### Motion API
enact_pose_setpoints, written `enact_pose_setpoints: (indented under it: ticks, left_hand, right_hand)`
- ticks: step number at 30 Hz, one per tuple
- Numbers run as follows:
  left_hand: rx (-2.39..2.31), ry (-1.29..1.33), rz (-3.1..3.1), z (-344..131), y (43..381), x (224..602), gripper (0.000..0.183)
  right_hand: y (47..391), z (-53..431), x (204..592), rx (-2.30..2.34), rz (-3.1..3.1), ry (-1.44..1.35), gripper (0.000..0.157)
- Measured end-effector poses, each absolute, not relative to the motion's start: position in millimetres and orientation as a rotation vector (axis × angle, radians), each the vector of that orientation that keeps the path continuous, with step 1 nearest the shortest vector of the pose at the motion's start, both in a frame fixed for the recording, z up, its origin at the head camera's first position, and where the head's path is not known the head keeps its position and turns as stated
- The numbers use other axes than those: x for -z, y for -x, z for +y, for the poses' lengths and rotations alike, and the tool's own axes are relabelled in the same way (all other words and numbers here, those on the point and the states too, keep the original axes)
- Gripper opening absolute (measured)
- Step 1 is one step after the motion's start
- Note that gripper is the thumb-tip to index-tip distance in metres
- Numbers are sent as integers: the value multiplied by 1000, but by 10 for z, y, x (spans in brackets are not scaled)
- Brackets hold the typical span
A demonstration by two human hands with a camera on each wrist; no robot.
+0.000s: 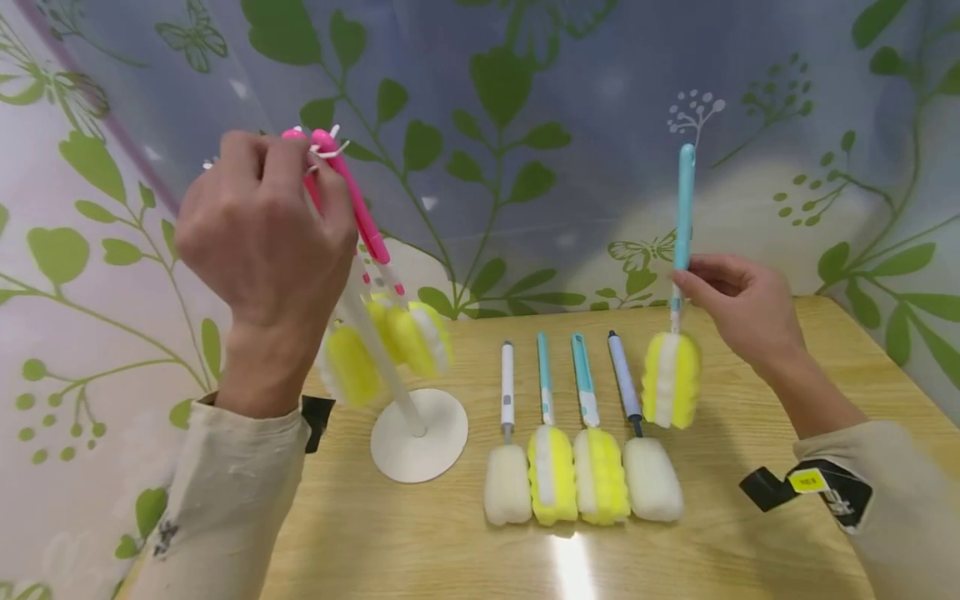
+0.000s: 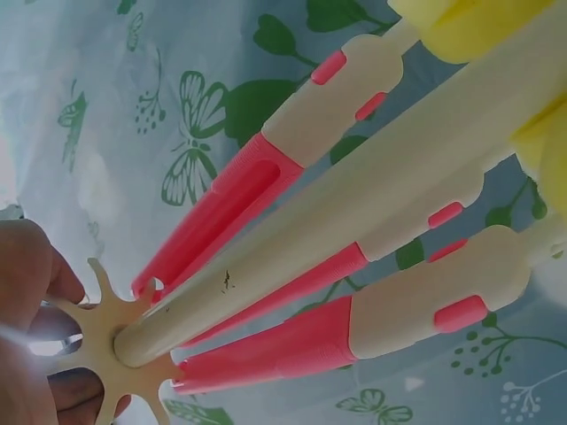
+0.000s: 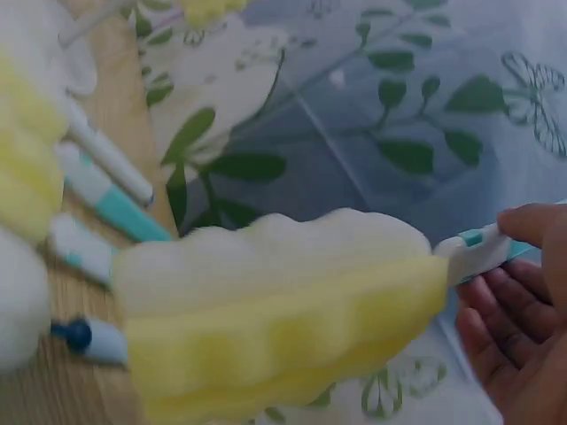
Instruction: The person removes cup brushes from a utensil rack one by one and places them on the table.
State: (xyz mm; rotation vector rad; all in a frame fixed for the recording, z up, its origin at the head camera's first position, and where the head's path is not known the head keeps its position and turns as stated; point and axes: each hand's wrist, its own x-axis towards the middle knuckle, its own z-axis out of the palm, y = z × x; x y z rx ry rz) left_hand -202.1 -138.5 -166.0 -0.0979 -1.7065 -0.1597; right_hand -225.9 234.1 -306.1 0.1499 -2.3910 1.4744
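My left hand (image 1: 262,196) grips the hooked top (image 2: 104,350) of a white stand, its fingers curled behind the hooks. Three pink-handled sponge brushes (image 2: 221,217) hang from those hooks around the pole (image 2: 266,235), their yellow-and-white heads downward. Over on the right, my right hand (image 1: 753,312) pinches a teal-handled sponge brush (image 1: 671,379) near the white lower part of its handle. That brush is upright in the air, handle up, its yellow-and-white sponge at the bottom.
The stand's round white base (image 1: 442,450) is over the wooden table (image 1: 465,558). Several brushes lie in a row: a white-handled brush (image 1: 507,483), two teal-handled brushes (image 1: 553,475) and a lavender-handled brush (image 1: 652,479). A leaf-patterned curtain (image 1: 600,83) hangs behind.
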Motion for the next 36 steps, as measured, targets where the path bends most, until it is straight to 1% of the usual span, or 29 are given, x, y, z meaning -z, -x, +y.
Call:
enact_pose_setpoints:
  ticks: [6, 8, 12, 14, 21, 36]
  left_hand:
    - [193, 85, -1709, -1383, 2015, 1653, 26]
    - [202, 83, -1713, -1392, 2009, 1652, 26]
    - [226, 97, -1704, -1426, 2008, 1654, 25]
    - [249, 117, -1690, -1450, 2017, 1655, 26]
    - [340, 181, -1632, -1514, 2077, 1660, 31]
    - [534, 328, -1575, -1644, 2166, 1671, 34]
  right_hand:
    - [2277, 2725, 3389, -1517, -2704, -18, 64]
    - [2293, 2778, 3510, -1547, -2793, 14, 69]
    - [2319, 2831, 3724, -1583, -2902, 44, 74]
    - [2328, 2834, 3810, -1595, -2946, 39, 74]
    - [2361, 2801, 4019, -1591, -3031, 38, 65]
    - [2393, 2747, 4205, -1600, -3113, 73, 64]
